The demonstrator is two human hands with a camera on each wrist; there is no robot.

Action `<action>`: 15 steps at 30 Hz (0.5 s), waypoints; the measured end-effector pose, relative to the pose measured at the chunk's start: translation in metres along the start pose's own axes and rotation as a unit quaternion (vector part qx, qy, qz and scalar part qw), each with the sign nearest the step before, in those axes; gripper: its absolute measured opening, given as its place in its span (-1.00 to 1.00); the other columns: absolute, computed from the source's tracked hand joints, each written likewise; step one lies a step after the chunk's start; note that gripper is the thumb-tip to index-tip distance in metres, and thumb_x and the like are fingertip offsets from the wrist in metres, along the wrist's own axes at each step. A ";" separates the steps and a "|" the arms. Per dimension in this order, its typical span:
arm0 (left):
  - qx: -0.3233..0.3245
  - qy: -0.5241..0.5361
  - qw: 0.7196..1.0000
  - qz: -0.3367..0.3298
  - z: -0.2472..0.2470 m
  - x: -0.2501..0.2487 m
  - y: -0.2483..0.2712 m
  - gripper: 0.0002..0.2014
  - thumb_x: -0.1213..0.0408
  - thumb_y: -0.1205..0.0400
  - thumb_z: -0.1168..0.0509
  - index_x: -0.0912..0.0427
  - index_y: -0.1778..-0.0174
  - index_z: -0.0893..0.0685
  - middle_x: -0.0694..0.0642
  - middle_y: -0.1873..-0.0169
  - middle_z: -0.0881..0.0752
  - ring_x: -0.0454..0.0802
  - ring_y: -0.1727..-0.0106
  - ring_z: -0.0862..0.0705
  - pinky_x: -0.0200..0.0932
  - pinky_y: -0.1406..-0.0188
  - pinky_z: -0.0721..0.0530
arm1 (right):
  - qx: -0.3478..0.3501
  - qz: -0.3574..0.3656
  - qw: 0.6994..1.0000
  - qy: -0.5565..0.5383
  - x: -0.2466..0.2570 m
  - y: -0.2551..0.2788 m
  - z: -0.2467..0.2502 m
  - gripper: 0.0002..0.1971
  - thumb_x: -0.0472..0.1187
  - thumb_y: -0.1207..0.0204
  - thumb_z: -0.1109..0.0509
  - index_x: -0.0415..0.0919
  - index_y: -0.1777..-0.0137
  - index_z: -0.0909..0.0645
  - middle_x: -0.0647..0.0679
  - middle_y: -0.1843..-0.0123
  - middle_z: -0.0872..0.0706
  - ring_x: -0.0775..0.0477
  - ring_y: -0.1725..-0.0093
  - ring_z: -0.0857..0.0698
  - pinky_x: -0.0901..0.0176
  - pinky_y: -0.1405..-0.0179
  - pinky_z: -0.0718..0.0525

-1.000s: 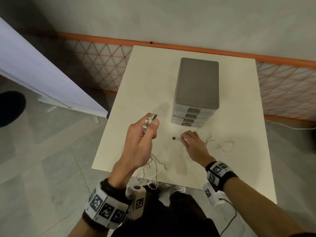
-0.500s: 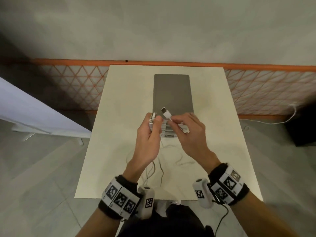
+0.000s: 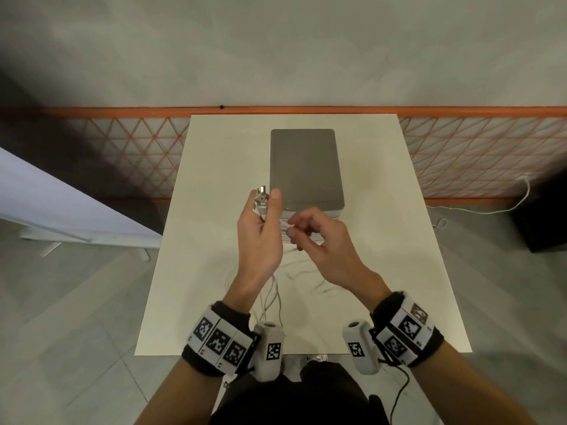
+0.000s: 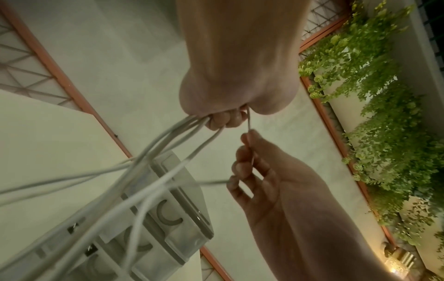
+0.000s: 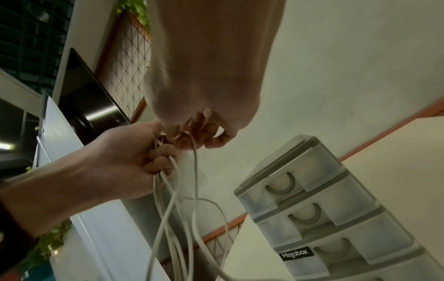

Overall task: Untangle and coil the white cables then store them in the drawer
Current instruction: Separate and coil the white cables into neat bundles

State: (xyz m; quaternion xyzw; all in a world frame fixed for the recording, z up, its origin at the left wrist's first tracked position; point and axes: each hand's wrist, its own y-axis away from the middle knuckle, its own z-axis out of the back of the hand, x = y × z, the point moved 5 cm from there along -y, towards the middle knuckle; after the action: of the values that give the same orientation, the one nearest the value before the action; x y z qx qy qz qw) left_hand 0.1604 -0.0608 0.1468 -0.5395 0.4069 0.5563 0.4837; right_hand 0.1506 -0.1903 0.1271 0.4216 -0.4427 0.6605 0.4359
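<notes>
My left hand (image 3: 262, 228) is raised over the table and grips a bundle of white cables (image 4: 153, 154), their metal plugs (image 3: 261, 194) sticking up past the thumb. The strands hang down from the fist to the table (image 3: 273, 297). Close beside it, my right hand (image 3: 310, 233) pinches one white cable end (image 3: 285, 223) between thumb and fingers; in the right wrist view that strand (image 5: 195, 171) drops from the fingers. The grey drawer unit (image 3: 305, 170) stands just behind both hands, with all drawers (image 5: 310, 190) closed.
The cream table (image 3: 383, 240) has loose cable loops (image 3: 310, 280) lying near its middle. An orange mesh fence (image 3: 475, 154) runs behind it, a white board (image 3: 61, 210) stands on the left, and another white cord (image 3: 506, 207) lies on the floor at right.
My right hand lifted a cable end off the table and brought it up beside the left hand, then lowered the plug into a pinch. The head view swung to centre on the drawers.
</notes>
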 end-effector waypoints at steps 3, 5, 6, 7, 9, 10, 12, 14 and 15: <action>0.002 -0.006 1.000 -0.014 0.004 -0.002 0.001 -0.60 0.16 -0.81 -0.12 0.14 0.36 -0.32 -0.03 0.48 -0.33 -0.11 0.43 -0.31 -0.20 0.41 -0.34 | 0.042 0.003 0.999 0.017 -0.001 0.001 -0.004 -0.92 -0.31 -0.64 -0.39 -0.11 -0.01 -0.65 0.24 0.26 -0.68 0.11 0.27 -0.67 0.14 0.14 -0.69; -0.005 0.020 1.000 -0.013 0.006 -0.003 0.004 -0.58 0.18 -0.83 -0.08 0.26 0.35 -0.33 0.13 0.48 -0.34 -0.04 0.42 -0.33 -0.20 0.45 -0.34 | 0.060 0.007 0.998 0.027 0.001 0.000 -0.007 -0.93 -0.28 -0.66 -0.38 -0.08 -0.01 -0.66 0.30 0.25 -0.66 0.12 0.22 -0.66 0.18 0.10 -0.64; -0.011 0.033 0.999 -0.013 0.007 -0.004 0.005 -0.57 0.20 -0.83 -0.07 0.33 0.35 -0.33 0.24 0.48 -0.33 0.01 0.42 -0.33 -0.21 0.47 -0.34 | 0.069 0.005 0.997 0.029 0.002 0.001 -0.009 -0.93 -0.26 -0.66 -0.37 -0.08 0.00 -0.65 0.29 0.24 -0.66 0.11 0.21 -0.66 0.20 0.09 -0.62; -0.017 0.039 0.999 -0.014 0.009 -0.005 0.007 -0.56 0.21 -0.84 -0.06 0.37 0.35 -0.34 0.31 0.48 -0.33 0.05 0.42 -0.33 -0.19 0.47 -0.34 | 0.081 0.005 0.996 0.029 0.002 0.003 -0.013 -0.93 -0.25 -0.67 -0.37 -0.08 0.01 -0.65 0.26 0.24 -0.66 0.10 0.20 -0.65 0.20 0.10 -0.61; -0.024 0.038 0.999 -0.024 0.012 -0.010 0.009 -0.54 0.21 -0.84 -0.04 0.37 0.37 -0.34 0.36 0.51 -0.32 0.05 0.46 -0.33 -0.16 0.48 -0.34 | 0.108 0.007 0.993 0.042 0.002 0.008 -0.020 -0.90 -0.22 -0.69 -0.34 -0.02 0.05 -0.63 0.24 0.24 -0.66 0.11 0.21 -0.65 0.21 0.12 -0.60; -0.027 0.036 0.998 -0.034 0.015 -0.013 0.010 -0.55 0.21 -0.83 -0.04 0.31 0.39 -0.34 0.26 0.55 -0.33 -0.02 0.49 -0.34 -0.16 0.49 -0.34 | 0.120 0.012 0.991 0.054 0.002 0.011 -0.024 -0.85 -0.21 -0.69 -0.33 0.07 0.08 -0.60 0.26 0.25 -0.65 0.14 0.21 -0.64 0.26 0.13 -0.58; -0.042 0.037 0.997 -0.049 0.023 -0.019 0.008 -0.55 0.20 -0.83 -0.03 0.18 0.44 -0.34 -0.07 0.62 -0.39 -0.10 0.55 -0.40 -0.12 0.49 -0.40 | 0.134 0.015 0.988 0.074 -0.006 0.017 -0.028 -0.72 -0.21 -0.70 -0.31 0.24 0.14 -0.50 0.21 0.25 -0.68 0.14 0.21 -0.65 0.33 0.15 -0.55; -0.057 0.038 0.996 -0.058 0.035 -0.025 0.004 -0.53 0.23 -0.85 0.00 0.13 0.45 -0.35 -0.12 0.64 -0.38 -0.07 0.58 -0.55 -0.14 0.50 -0.49 | 0.141 0.007 0.984 0.111 -0.029 0.026 -0.026 -0.70 -0.21 -0.72 -0.30 0.20 0.20 -0.49 0.09 0.32 -0.71 0.12 0.29 -0.65 0.34 0.17 -0.53; -0.061 0.042 0.996 -0.055 0.041 -0.028 0.002 -0.52 0.23 -0.86 0.01 0.16 0.45 -0.35 -0.10 0.64 -0.37 -0.04 0.60 -0.57 -0.18 0.55 -0.48 | 0.153 0.000 0.977 0.146 -0.045 0.033 -0.024 -0.72 -0.20 -0.73 -0.29 0.15 0.19 -0.51 0.11 0.35 -0.70 0.13 0.33 -0.62 0.30 0.14 -0.55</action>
State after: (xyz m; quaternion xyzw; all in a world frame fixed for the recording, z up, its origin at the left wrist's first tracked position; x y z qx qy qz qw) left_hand 0.1481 -0.0237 0.1783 -0.6126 0.3616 0.5297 0.4619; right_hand 0.1271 -0.1836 0.0717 0.3825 -0.2683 0.7749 0.4258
